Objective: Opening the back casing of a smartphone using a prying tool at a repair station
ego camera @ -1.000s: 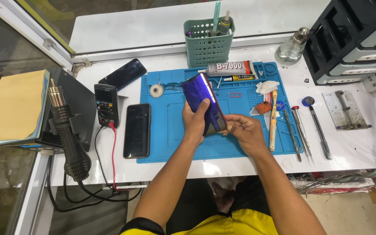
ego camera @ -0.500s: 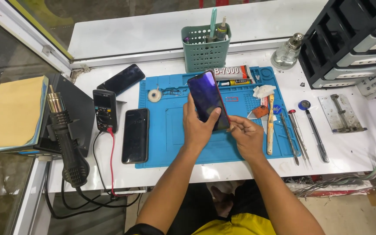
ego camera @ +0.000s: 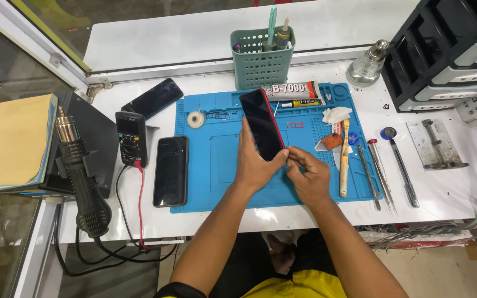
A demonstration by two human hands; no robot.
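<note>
We hold the dark red-edged phone point(ego camera: 262, 124) in our left hand point(ego camera: 255, 163) while our right hand point(ego camera: 306, 172) fingers pinch its lower corner, so it may slip onto the blue silicone mat point(ego camera: 216, 165) if the pinch pulls too hard.

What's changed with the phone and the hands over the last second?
The phone has been turned from a tilted, edge-on pose to screen-up, its glare gone dark. The left hand still grips its lower end; the right hand stays at the bottom corner. The two phones, multimeter and tools on the blue mat lie unmoved.
</note>
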